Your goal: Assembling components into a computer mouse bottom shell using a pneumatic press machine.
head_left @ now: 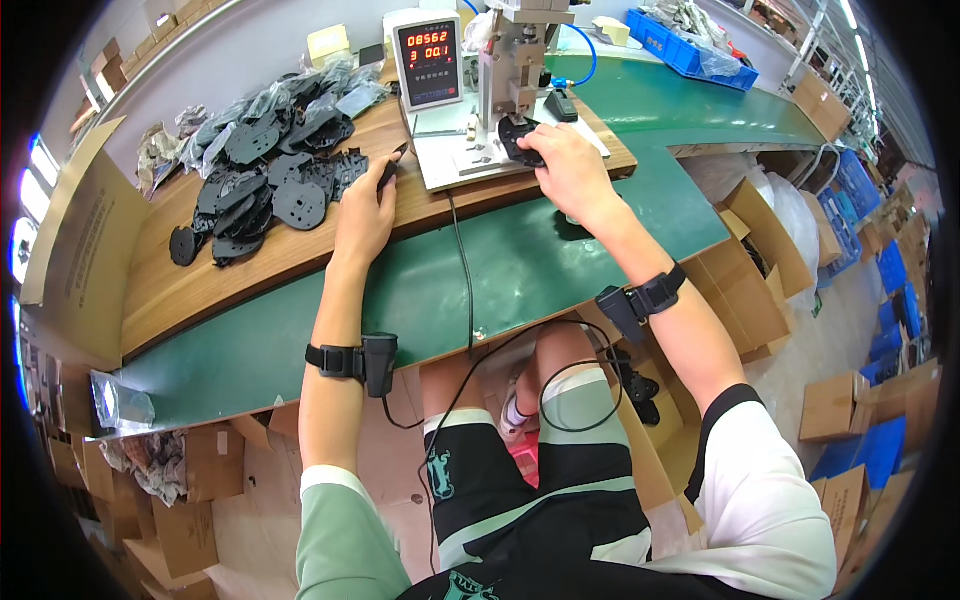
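Note:
My right hand [575, 172] grips a black plastic disc [517, 143] by its edge. The disc sits under the head of a metal bench press [515, 70], on the press's pale base plate [440, 168]. To the left of that plate, my left hand [368, 212] is closed on a small dark plastic piece [391, 168], seen nearly edge-on, its exact shape partly covered by the fingers. Beside it spreads a heap of flat black plastic discs [298, 195], several with holes. A white counter box [428, 60] with a red lit display stands left of the press.
A wooden board [165, 270] lies on the green table [280, 345]. Crumpled plastic bags [200, 150] lie behind the heap. An open carton [75, 250] stands at the left, a blue crate [690, 50] at the far right. Cables from my wrist straps hang over my lap; cartons [745, 285] stand below right.

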A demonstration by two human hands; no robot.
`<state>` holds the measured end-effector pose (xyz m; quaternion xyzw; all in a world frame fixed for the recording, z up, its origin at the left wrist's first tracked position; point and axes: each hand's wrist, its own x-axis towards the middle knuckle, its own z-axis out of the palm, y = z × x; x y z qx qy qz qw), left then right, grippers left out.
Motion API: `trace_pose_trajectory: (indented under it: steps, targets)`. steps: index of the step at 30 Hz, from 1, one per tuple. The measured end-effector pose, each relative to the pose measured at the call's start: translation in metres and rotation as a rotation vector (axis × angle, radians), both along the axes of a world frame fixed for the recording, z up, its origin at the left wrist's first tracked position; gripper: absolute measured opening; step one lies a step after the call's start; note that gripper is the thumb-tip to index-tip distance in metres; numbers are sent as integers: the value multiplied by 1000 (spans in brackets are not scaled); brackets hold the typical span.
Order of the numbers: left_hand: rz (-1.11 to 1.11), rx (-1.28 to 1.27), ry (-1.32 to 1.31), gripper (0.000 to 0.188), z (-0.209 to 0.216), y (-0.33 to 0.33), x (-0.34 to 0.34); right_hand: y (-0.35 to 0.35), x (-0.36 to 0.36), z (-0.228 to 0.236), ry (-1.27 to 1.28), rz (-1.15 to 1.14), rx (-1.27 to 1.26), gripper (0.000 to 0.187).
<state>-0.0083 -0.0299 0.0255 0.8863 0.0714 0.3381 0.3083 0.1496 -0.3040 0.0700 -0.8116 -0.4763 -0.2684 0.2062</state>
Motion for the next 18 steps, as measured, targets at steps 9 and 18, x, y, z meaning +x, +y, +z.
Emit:
trace_pose_trajectory:
  steps: [9,18]
  targets:
    - [-19,-11,-34,40,3,-3,1,1,-2,1,4,5,40,27]
    - [52,8,15,37,6,-4,-2,1,-3,1,16,-3,25,26]
